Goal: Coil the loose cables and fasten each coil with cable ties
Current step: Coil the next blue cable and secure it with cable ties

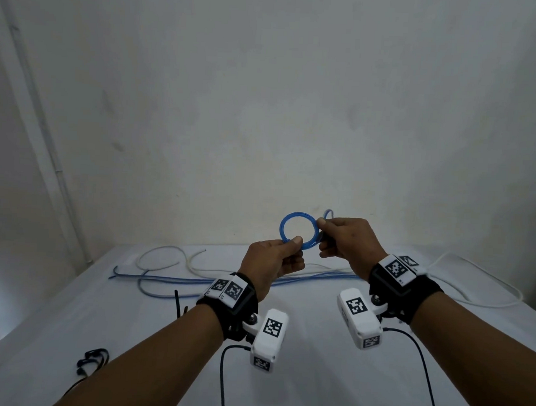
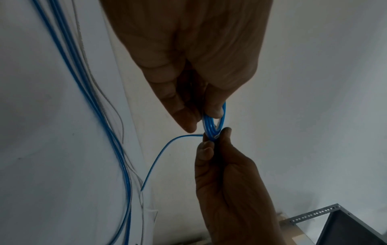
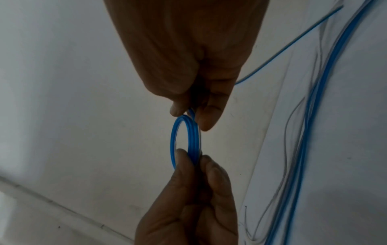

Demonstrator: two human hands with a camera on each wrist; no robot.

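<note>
Unlabelled hands (image 1: 276, 258) on blue coil (image 1: 297, 230)

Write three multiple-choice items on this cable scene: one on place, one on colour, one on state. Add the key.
1. Where is the blue coil?
A. flat on the table
B. held up between both hands
C. hung on the wall

2. What colour is the cable tie on the table?
A. black
B. red
C. yellow

3. How does the left hand meet the coil?
A. pinches it
B. hovers apart from it
C. presses it flat

Key: B, the left hand and right hand each grip a side of it above the table; A, it shows dark against the white top; A, thumb and fingers close on the strands.
</note>
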